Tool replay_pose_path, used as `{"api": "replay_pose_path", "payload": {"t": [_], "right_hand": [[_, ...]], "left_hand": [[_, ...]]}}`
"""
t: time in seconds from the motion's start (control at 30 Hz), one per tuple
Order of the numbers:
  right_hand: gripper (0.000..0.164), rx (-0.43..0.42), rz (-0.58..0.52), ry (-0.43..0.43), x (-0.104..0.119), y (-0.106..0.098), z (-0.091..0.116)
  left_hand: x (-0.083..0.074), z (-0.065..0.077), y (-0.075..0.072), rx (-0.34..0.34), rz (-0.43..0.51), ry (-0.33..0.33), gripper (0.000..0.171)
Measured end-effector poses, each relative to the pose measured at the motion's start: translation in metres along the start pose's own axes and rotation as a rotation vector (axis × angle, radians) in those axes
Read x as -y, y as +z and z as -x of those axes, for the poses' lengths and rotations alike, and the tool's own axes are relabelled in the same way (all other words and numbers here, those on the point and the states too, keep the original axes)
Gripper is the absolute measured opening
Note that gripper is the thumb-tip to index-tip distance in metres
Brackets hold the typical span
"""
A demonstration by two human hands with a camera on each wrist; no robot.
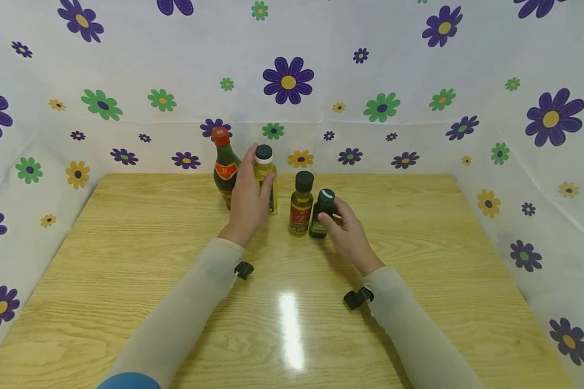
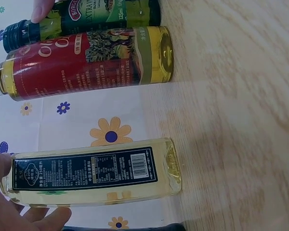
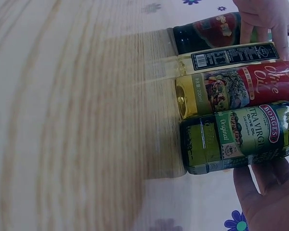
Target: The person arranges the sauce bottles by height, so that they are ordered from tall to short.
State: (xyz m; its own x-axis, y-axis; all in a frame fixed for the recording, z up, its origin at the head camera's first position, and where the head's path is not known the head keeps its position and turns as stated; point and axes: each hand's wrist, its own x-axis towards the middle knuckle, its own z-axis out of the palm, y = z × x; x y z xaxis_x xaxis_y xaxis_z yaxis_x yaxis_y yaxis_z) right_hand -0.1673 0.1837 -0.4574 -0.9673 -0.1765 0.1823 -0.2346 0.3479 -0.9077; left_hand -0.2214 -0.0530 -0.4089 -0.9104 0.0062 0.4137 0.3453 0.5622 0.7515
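Observation:
My left hand (image 1: 248, 208) grips a clear bottle of pale yellow oil (image 2: 82, 173) near its neck. Its dark label faces the left wrist camera, and a dark cap tops it. Just left of that hand stands a taller green bottle (image 1: 225, 165) with a red cap and red label, partly hidden by the hand. My right hand (image 1: 347, 232) holds the small dark green olive oil bottle (image 3: 241, 137) between thumb and fingers. Close beside it stands an olive oil bottle with a red label (image 1: 300, 210) and black cap, untouched by either hand. All bottles are upright.
The bottles stand toward the back of a light wooden table (image 1: 141, 237). A white flower-patterned cloth (image 1: 321, 70) rises behind the table and along both sides. A bright light reflection lies on the table between the forearms.

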Motion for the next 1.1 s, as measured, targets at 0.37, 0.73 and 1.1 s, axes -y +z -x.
{"api": "replay_pose_path", "payload": {"t": [0.37,0.73,1.1], "right_hand": [[0.051,0.008,-0.009,0.014,0.003,0.0,-0.001],[0.052,0.01,-0.017,0.02,0.004,0.0,0.0],[0.051,0.012,-0.02,0.02,0.004,-0.001,0.0]], "left_hand": [[-0.002,-0.001,-0.002,0.008,0.0,-0.012,0.07],[-0.003,0.002,-0.004,0.0,-0.009,0.018,0.074],[-0.002,0.007,-0.011,0.003,0.026,0.009,0.08]]}}
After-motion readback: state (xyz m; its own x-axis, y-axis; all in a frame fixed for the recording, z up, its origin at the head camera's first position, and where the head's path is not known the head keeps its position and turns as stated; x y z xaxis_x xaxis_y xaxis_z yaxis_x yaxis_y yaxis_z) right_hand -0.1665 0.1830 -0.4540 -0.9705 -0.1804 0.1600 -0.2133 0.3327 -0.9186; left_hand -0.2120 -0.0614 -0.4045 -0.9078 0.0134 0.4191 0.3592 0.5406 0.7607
